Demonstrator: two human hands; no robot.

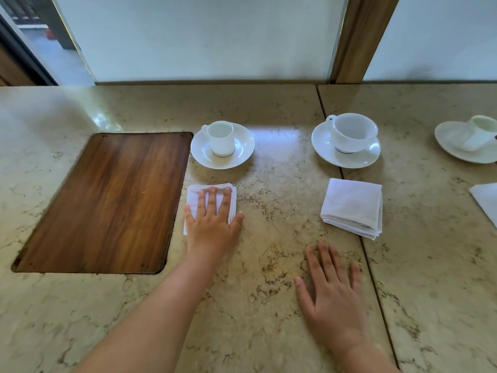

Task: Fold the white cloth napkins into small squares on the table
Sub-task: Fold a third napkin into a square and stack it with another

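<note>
We see a beige marble table (269, 305) filling most of the view, with a seam running from far to near on its right side. Set into its left half is a dark wooden panel (107, 203). Far from us stand two white cups on saucers: a small cup (221, 138) just right of the panel's far corner, and a wider cup (351, 133) further right; a third cup (481, 135) shows blurred at the right edge. Near the wide cup lies a folded napkin (352, 207), a neat square straddling the seam, with its layered edges toward us. Our left hand (212, 224) lies flat with fingers straight and spread, pressing a second folded napkin (192, 195) just beside the panel's right edge and near the small cup. Our right hand (333, 289) rests palm down on bare marble, fingers straight, holding nothing. A corner of another white cloth (486, 200) peeks in at far right.
</note>
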